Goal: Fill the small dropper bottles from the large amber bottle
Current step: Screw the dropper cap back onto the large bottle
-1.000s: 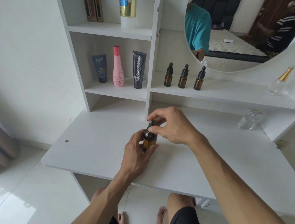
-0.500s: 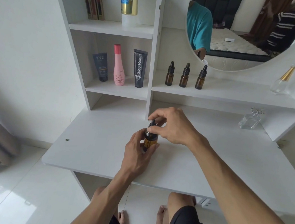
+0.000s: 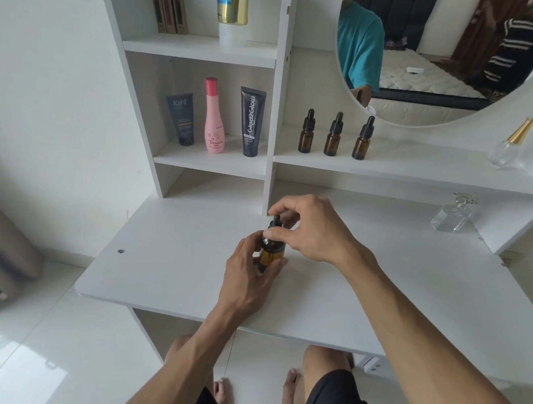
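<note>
Amber bottle (image 3: 271,256) upright: left hand (image 3: 249,276) grips body, right hand (image 3: 309,229) pinches cap.

Home bedroom: white vanity desk (image 3: 168,277), round mirror (image 3: 432,55) reflecting bed.

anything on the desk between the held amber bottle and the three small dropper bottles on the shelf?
Head view: only bare white desktop and the shelf's front edge separate the large amber bottle from the three small amber dropper bottles.

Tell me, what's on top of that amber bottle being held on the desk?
A black dropper cap tops the amber bottle. The right hand pinches it while the left hand grips the bottle's body. Fingers cover part of the cap's collar, and the bottle's contents cannot be seen.
</note>
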